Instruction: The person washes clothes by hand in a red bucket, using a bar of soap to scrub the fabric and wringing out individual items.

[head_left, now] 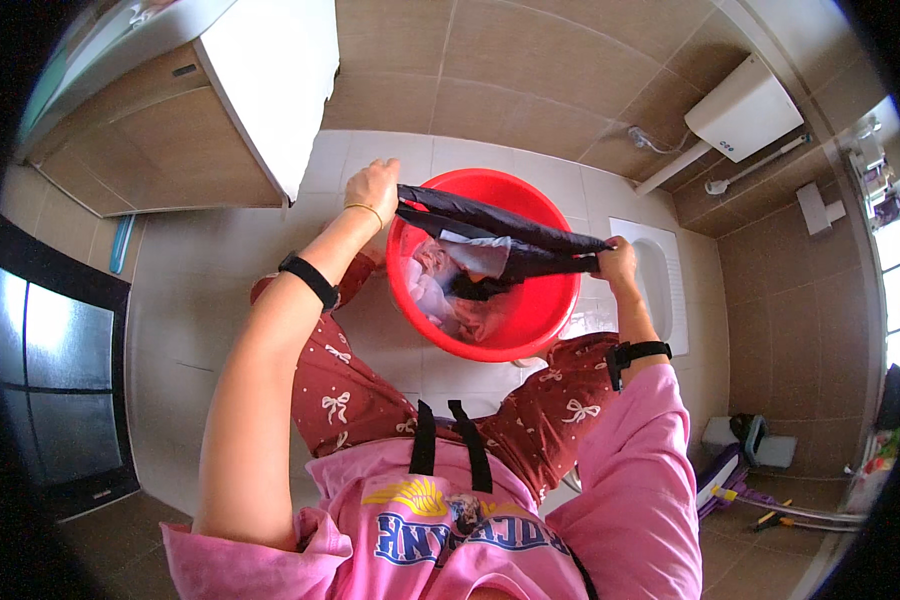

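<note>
A dark garment [500, 222] is stretched across the top of a round red basin [555, 310], its lower part hanging down inside. My left hand [373, 190] is closed on one end, just beyond the basin's left rim. The other end is gripped by my right hand [617, 262], past the right rim. Below the dark cloth, pinkish wet clothes [470, 312] lie in the basin, and a pale grey piece of cloth [478, 255] shows beside them. The garment's exact kind cannot be made out.
The basin stands on pale floor tiles [210, 300] between my knees. A squat toilet [660, 285] lies to the right, below a white cistern [745, 108]. At the upper left stands a cabinet [180, 130]; a dark-framed door [65, 370] is at left. Cleaning tools [730, 480] lean at lower right.
</note>
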The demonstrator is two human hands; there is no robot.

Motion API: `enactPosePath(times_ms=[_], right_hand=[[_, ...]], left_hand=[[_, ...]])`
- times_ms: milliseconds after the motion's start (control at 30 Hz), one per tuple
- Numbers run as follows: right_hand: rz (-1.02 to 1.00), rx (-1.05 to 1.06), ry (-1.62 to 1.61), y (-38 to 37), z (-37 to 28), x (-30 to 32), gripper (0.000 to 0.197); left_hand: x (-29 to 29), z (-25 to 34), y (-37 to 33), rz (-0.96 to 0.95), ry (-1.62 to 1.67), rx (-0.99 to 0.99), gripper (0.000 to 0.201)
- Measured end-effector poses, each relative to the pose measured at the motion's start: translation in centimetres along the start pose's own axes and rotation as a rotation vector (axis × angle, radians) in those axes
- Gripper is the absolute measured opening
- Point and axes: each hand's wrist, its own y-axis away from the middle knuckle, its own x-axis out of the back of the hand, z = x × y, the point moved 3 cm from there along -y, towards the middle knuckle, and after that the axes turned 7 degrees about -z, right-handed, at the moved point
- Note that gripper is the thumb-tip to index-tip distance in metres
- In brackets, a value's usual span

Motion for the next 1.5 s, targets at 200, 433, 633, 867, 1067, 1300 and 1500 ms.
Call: enactPosePath(times_ms=[200, 433, 633, 867, 1067, 1300, 1500], right_hand=[[-0.28, -0.323, -1.843, -1.3, 0.4, -3.7, 0.013], [-0.333, -0.051, -1.519, 0.2, -0.7, -4.3, 0.02], [-0.102, 0.077, -0.412, 1.0, -0.5, -5.6, 0.026], [0.344, -0.126, -0.535, 2.2, -1.3, -2.6, 0.019], [-0.281, -0.226, -1.861, 1.8, -1.3, -4.1, 0.013], [-0.246, -0.095, -1.328, 0.9, -0.2, -6.4, 0.023], [0.017, 0.222, -0.566, 2.7, -4.0, -6.1, 0.045]], left_hand=[[-4.1, -1.5, -0.8, -0.455, 1.574, 0.521, 0.011], [-1.7, 3.7, -1.2, -0.526, 1.62, 0.315, 0.017], [1.4, 4.2, -0.8, -0.809, 1.651, 0.094, 0.024], [0.8, 0.1, 0.1, -0.081, 0.213, -0.161, 0.016], [2.6, 2.4, 0.7, -0.194, 0.296, -0.224, 0.028], [2.5, 3.2, -1.0, -0.128, 0.723, -0.033, 0.019], [3.7, 12.0, 0.7, -0.503, 1.659, -0.035, 0.024]])
